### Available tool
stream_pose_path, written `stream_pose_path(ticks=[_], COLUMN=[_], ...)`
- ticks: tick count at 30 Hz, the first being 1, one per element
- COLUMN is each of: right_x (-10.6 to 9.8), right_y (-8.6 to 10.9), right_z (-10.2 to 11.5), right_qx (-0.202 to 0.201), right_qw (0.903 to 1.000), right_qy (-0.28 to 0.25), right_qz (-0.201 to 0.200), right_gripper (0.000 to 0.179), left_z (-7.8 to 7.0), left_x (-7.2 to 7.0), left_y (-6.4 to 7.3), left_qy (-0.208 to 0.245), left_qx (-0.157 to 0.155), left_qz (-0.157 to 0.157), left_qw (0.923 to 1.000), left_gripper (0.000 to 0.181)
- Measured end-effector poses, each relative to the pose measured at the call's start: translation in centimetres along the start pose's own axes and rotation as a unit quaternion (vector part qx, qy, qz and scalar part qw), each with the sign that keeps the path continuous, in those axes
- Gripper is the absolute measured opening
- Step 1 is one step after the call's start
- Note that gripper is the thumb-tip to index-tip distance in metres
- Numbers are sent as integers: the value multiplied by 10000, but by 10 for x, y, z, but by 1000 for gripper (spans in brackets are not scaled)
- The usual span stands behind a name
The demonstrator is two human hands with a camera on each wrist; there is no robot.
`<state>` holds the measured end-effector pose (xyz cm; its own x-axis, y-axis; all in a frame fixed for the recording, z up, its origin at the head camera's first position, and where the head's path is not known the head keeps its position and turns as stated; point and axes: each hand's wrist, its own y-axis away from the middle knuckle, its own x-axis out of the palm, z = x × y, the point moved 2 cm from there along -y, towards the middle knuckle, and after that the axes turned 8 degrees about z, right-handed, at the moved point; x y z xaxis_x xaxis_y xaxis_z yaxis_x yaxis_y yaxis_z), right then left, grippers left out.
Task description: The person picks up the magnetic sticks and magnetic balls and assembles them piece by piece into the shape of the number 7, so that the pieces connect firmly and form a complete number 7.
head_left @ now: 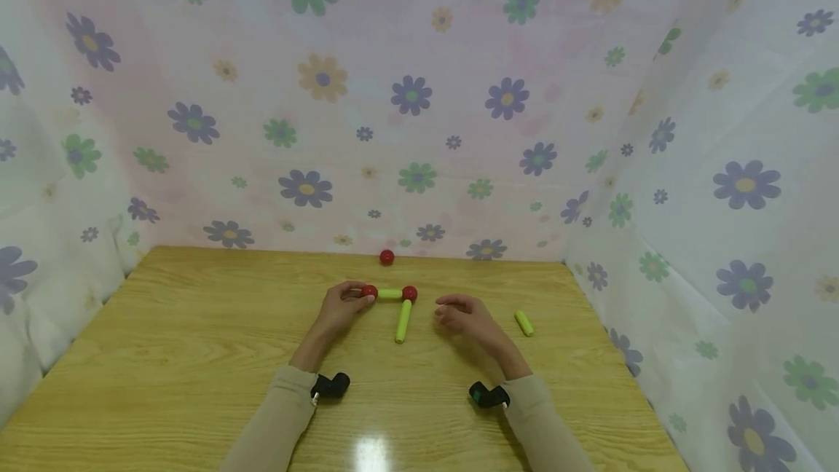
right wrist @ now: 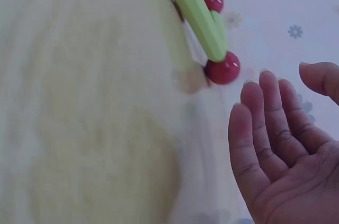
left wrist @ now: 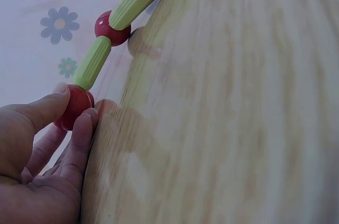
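Observation:
My left hand (head_left: 341,309) pinches a red ball (left wrist: 74,108) between thumb and fingers, low over the table. From that ball a short green rod (head_left: 390,294) runs right to a second red ball (head_left: 409,293). A second green rod (head_left: 403,322) extends from this corner ball toward me, making an L shape. To the right of the corner ball, my right hand (head_left: 468,320) is held apart from it, fingers loosely extended and nothing in them. In the right wrist view its palm (right wrist: 296,181) faces the joined pieces.
A loose red ball (head_left: 387,258) lies near the table's back edge. Right of my right hand is a loose green rod (head_left: 524,323). Flower-patterned cloth (head_left: 419,137) hangs behind and at both sides of the wooden table (head_left: 197,355).

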<state>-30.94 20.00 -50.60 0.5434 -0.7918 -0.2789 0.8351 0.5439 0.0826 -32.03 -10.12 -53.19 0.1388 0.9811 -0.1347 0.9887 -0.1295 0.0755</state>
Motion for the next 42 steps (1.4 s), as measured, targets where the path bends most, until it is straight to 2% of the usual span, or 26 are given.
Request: stream_pose_path(ticks=[3,8,13,16,23,32,37,42], right_x=[-11,-31,-56,-70,-95,-108,-109,-107], right_y=[4,11,22,29,48,64,71,77], right_z=[5,12,11,6,-7,-21,-24,-25], right_qx=[-159,-277,-72,65,373,825,1218,1510], right_qw=[9993,9924,9848,9806,9697,9645,9638,9659], right_qy=[244,588,595,642,395,421,683,1043], right_qz=[-254,-1047,-1632,-1853,-2381,-2472,-2271,-1825], right_gripper=[44,38,36,39,40,43,44,45], left_z=[0,-1,-1,0,2,2,1,2], left_x=[1,1,0,0,0,0,0,0], left_y=[1,2,0,-2,-2,0,-1,-2], left_qy=[-32,-64,3,31,-26,-66,-72,-94], left_qx=[21,115,84,25,1,79,86,80], left_qz=[13,15,3,-5,-8,33,20,33], left_qw=[10000,9999,10000,10000,10000,9999,9999,9999], left_gripper=[31,31,31,31,32,32,32,33])
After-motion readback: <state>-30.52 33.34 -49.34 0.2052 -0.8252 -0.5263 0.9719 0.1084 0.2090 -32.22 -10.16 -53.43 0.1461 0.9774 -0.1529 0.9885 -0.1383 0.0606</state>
